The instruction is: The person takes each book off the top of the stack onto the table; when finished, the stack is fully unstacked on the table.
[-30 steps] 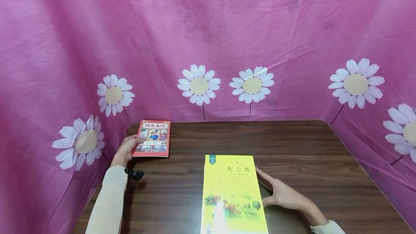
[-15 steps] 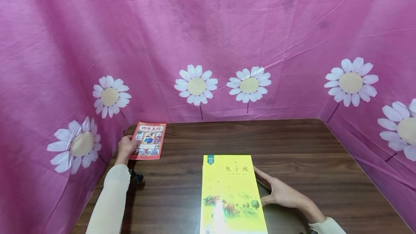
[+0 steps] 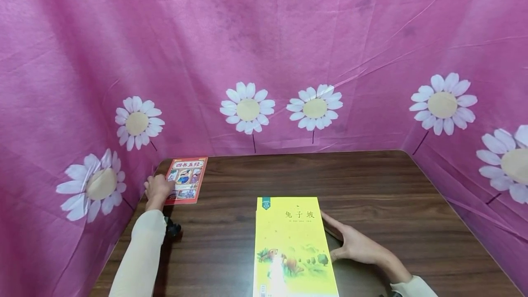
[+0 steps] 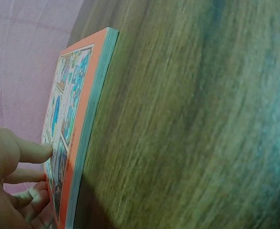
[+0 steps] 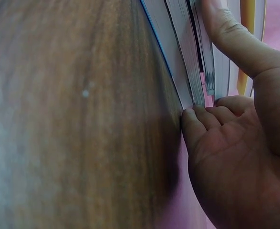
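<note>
At the table's far left corner lies a red picture-covered book (image 3: pixel 187 180). My left hand (image 3: pixel 158 189) is at its left edge; in the left wrist view the thumb (image 4: pixel 37 151) touches the cover and the bent fingers (image 4: pixel 32 200) are beside the edge. Front and centre stands a stack of books (image 5: pixel 180 47), topped by a yellow book (image 3: pixel 294 237) with a rabbit-and-meadow cover. Along the stack's right side rests my right hand (image 3: pixel 358 244), thumb and fingers spread apart against the page edges. The lower books show only in the right wrist view.
The brown wooden table (image 3: pixel 392 187) carries both the red book and the stack. A pink curtain (image 3: pixel 268 35) with white flowers encloses its back and sides. Light glares off the yellow cover.
My left hand has moved the red book left, closer to the corner, and it now lies flat. Its fingers have shifted to the book's left edge. The right hand and stack stay put.
</note>
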`<state>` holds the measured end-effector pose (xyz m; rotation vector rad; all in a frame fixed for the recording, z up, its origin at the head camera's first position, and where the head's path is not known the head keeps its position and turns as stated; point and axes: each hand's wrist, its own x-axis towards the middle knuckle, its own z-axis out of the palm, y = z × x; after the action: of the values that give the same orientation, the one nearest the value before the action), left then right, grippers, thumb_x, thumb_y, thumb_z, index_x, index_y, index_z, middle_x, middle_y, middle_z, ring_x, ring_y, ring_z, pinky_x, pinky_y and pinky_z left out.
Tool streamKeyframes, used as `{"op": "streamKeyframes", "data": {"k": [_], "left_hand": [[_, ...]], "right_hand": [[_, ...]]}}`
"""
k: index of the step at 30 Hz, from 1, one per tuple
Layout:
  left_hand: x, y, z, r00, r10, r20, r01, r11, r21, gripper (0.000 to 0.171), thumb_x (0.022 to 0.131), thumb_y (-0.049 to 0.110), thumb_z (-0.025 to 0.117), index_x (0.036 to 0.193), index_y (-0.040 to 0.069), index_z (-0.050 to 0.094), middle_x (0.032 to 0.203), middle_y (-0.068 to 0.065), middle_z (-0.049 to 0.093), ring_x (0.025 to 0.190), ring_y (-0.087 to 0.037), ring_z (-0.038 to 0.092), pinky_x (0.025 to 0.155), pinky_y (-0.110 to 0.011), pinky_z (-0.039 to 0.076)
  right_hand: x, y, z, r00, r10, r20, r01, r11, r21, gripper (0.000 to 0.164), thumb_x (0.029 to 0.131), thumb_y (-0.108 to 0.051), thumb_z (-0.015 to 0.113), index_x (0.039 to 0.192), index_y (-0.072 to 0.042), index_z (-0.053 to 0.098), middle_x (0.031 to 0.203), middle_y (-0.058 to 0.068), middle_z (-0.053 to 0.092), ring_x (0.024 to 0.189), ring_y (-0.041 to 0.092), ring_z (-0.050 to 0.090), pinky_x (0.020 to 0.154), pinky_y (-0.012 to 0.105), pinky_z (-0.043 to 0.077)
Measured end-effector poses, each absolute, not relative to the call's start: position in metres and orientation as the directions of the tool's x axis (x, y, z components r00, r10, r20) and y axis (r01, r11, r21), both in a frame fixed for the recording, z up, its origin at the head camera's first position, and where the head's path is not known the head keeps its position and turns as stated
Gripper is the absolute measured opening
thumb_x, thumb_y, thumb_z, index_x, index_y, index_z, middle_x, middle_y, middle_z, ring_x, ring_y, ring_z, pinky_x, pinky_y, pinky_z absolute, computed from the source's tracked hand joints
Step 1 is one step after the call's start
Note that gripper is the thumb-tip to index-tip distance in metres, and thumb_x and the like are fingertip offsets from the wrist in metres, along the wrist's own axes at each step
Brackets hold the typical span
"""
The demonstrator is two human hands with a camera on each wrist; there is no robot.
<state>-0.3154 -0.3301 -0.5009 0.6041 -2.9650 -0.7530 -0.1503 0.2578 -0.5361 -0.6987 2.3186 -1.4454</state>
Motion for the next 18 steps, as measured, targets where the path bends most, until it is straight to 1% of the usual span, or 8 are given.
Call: {"op": "streamKeyframes", "data": {"k": [4, 8, 11, 13, 15, 16, 18], "left_hand": [[-0.313, -0.331, -0.501, -0.923, -0.378, -0.068, -0.364, 0.801, 0.475, 0.046, 0.098, 0.022, 0.057, 0.123, -0.017, 0.061, 0.132, -0.045, 0.043, 0.128, -0.061, 0.039, 0.110, -0.071, 0.038], [-0.311, -0.330, -0.499, -0.927, -0.371, -0.052, -0.347, 0.798, 0.493, 0.045, 0.098, 0.022, 0.056, 0.123, -0.015, 0.062, 0.131, -0.043, 0.046, 0.127, -0.061, 0.040, 0.108, -0.073, 0.039], [-0.311, -0.326, -0.493, -0.939, -0.343, -0.029, -0.309, 0.801, 0.512, 0.048, 0.098, 0.022, 0.054, 0.129, -0.013, 0.063, 0.136, -0.041, 0.050, 0.129, -0.060, 0.042, 0.109, -0.072, 0.039], [-0.311, -0.322, -0.488, -0.950, -0.313, -0.008, -0.269, 0.801, 0.534, 0.048, 0.099, 0.021, 0.053, 0.132, -0.012, 0.063, 0.138, -0.039, 0.055, 0.129, -0.059, 0.047, 0.110, -0.070, 0.041], [-0.310, -0.316, -0.480, -0.958, -0.287, -0.003, -0.236, 0.783, 0.576, 0.048, 0.100, 0.020, 0.052, 0.135, -0.010, 0.063, 0.139, -0.036, 0.060, 0.129, -0.055, 0.052, 0.111, -0.065, 0.043], [-0.310, -0.313, -0.477, -0.962, -0.273, -0.003, -0.220, 0.770, 0.599, 0.046, 0.101, 0.020, 0.052, 0.134, -0.010, 0.065, 0.138, -0.034, 0.063, 0.127, -0.053, 0.055, 0.110, -0.062, 0.045], [-0.309, -0.306, -0.469, -0.967, -0.253, -0.014, -0.201, 0.731, 0.652, 0.043, 0.102, 0.019, 0.053, 0.132, -0.009, 0.067, 0.135, -0.032, 0.066, 0.120, -0.047, 0.062, 0.101, -0.056, 0.052]], "right_hand": [[-0.150, 0.258, -0.536, -0.829, -0.558, -0.018, -0.231, 0.372, -0.899, 0.125, 0.079, -0.031, 0.093, 0.170, 0.000, 0.013, 0.176, 0.026, 0.014, 0.146, -0.019, 0.021, 0.115, 0.003, 0.021], [-0.150, 0.258, -0.535, -0.833, -0.553, -0.019, -0.231, 0.378, -0.897, 0.125, 0.079, -0.032, 0.093, 0.170, 0.000, 0.014, 0.176, 0.026, 0.015, 0.146, -0.019, 0.021, 0.115, 0.003, 0.021], [-0.151, 0.258, -0.534, -0.838, -0.545, -0.017, -0.234, 0.387, -0.892, 0.124, 0.078, -0.032, 0.094, 0.170, -0.001, 0.015, 0.176, 0.026, 0.016, 0.146, -0.019, 0.021, 0.115, 0.003, 0.020], [-0.151, 0.258, -0.534, -0.840, -0.542, -0.020, -0.231, 0.390, -0.891, 0.124, 0.078, -0.032, 0.094, 0.170, -0.001, 0.016, 0.176, 0.026, 0.016, 0.146, -0.019, 0.020, 0.115, 0.003, 0.020], [-0.150, 0.258, -0.534, -0.838, -0.545, -0.022, -0.230, 0.390, -0.892, 0.124, 0.079, -0.032, 0.093, 0.170, -0.002, 0.015, 0.176, 0.025, 0.016, 0.146, -0.019, 0.020, 0.115, 0.003, 0.021], [-0.150, 0.258, -0.534, -0.838, -0.545, -0.022, -0.229, 0.389, -0.892, 0.124, 0.079, -0.033, 0.093, 0.170, -0.002, 0.015, 0.176, 0.025, 0.015, 0.146, -0.019, 0.020, 0.114, 0.003, 0.021], [-0.150, 0.258, -0.534, -0.837, -0.547, -0.022, -0.229, 0.386, -0.894, 0.124, 0.079, -0.033, 0.094, 0.170, -0.002, 0.015, 0.176, 0.025, 0.015, 0.146, -0.019, 0.020, 0.115, 0.003, 0.021]]}}
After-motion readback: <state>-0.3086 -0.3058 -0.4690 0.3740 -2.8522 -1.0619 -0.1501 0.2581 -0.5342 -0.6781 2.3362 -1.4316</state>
